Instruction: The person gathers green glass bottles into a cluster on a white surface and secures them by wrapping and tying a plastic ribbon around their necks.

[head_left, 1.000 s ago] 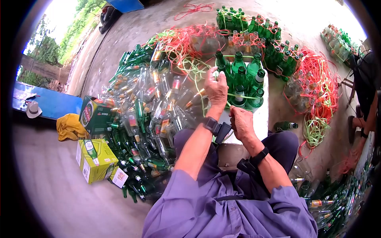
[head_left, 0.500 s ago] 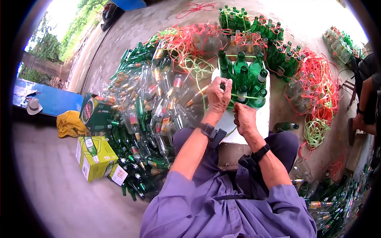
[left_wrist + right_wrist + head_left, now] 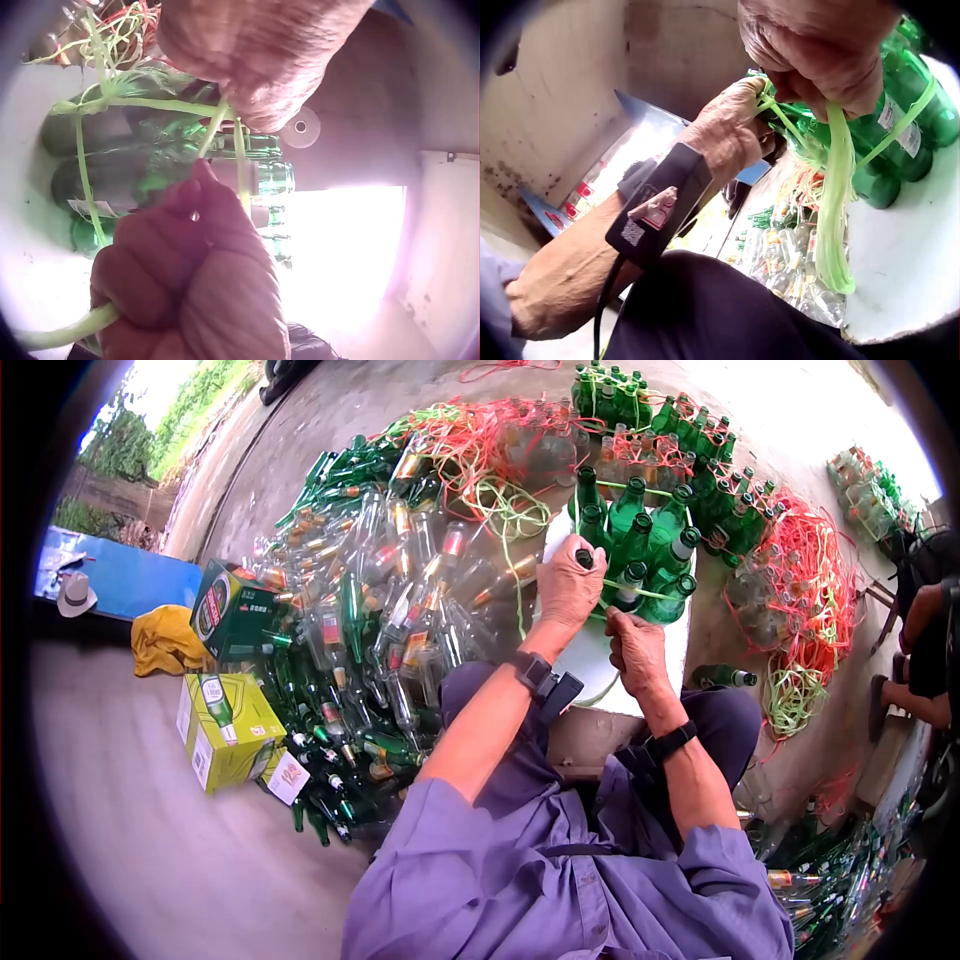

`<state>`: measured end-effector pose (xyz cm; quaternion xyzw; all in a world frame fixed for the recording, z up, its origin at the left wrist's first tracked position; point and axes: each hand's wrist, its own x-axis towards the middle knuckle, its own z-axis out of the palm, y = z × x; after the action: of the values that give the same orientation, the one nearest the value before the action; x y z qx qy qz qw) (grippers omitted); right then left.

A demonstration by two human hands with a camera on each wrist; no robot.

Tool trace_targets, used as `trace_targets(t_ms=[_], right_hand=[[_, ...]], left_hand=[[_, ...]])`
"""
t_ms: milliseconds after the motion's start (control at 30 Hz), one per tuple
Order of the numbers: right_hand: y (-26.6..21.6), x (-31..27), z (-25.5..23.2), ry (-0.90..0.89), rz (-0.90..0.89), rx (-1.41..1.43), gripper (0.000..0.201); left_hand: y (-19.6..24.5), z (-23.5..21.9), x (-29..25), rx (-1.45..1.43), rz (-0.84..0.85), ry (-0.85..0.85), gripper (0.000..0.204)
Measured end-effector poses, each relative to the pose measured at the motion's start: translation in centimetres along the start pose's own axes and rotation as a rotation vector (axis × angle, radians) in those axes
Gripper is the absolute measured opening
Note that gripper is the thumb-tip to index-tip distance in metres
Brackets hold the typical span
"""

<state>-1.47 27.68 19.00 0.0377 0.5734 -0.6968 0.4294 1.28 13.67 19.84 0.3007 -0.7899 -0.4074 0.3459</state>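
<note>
A cluster of green glass bottles [image 3: 660, 555] stands upright on a white slab [image 3: 655, 700], with a light green strap [image 3: 835, 210] tied around it. My left hand [image 3: 568, 592] grips the neck of the near-left bottle [image 3: 584, 558], whose mouth shows between thumb and fingers. Beside it, at the near side of the cluster, my right hand [image 3: 638, 652] pinches the strap. In the left wrist view the strap runs up taut from the right fingertips [image 3: 206, 169] toward the left hand [image 3: 262, 60]. Its loose tail hangs below my right hand [image 3: 821, 56] in the right wrist view.
A heap of loose clear and green bottles [image 3: 400, 600] covers the floor at left, with a yellow-green carton [image 3: 235, 730] and a dark green carton [image 3: 235, 615] beside it. Tied bundles and tangled red strap [image 3: 800, 570] lie behind and right. Another person sits at the far right.
The left hand has closed from extended fingers onto the bottle neck. My right hand stays at the strap on the cluster's near side. The whole head view has shifted slightly.
</note>
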Motion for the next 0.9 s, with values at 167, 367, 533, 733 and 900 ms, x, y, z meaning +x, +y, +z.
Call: trace_targets(t_ms=[167,367,533,733,900], right_hand=[[-0.1,-0.7,-0.8,-0.018,0.012,-0.096,0.032],[0.6,-0.9,-1.9,-0.046,0.025,-0.191,0.031],[1.1,-0.8,-3.3,-0.007,-0.202,-0.658,0.026],[-5.7,-4.6,-0.7,0.180,-0.777,-1.208,0.033],[-7.8,-0.9,1.7,0.189,-0.775,-1.171,0.045]], left_hand=[[0.9,-0.4,0.1,0.127,-0.169,-0.083,0.024],[1.4,-0.3,-0.1,-0.179,-0.173,-0.043,0.021],[-1.1,1.6,0.3,-0.319,-0.231,-0.066,0.021],[-0.8,1.4,0.4,-0.163,-0.085,0.015,0.020],[-0.7,1.1,0.7,-0.144,-0.137,-0.056,0.018]])
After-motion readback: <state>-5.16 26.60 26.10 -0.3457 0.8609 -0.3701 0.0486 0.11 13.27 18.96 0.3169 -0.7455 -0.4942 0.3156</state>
